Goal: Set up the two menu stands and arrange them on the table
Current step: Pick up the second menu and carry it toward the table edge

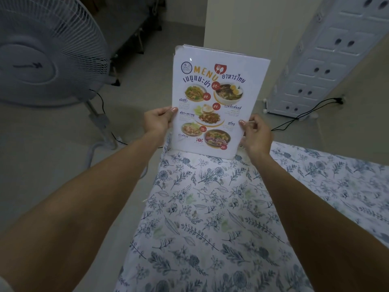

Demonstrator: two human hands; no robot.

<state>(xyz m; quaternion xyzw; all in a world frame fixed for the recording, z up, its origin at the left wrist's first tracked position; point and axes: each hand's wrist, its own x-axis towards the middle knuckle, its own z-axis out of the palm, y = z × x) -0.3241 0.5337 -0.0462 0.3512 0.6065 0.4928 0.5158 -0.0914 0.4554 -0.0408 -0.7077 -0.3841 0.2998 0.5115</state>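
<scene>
One menu stand [216, 95], a clear upright holder with a white food menu sheet inside, stands tilted a little at the far corner of the table [210, 218], which wears a blue floral cloth. My left hand [157, 121] grips the stand's left edge with the thumb on the front. My right hand [255, 133] grips its right edge, thumb on the front as well. The stand's bottom edge meets the cloth. No second menu stand is in view.
A white pedestal fan [48, 51] stands on the floor to the left, its cable trailing near the table. A white ribbed panel [328, 60] leans against the wall at the right, with a black cable [303, 114] on the floor below it.
</scene>
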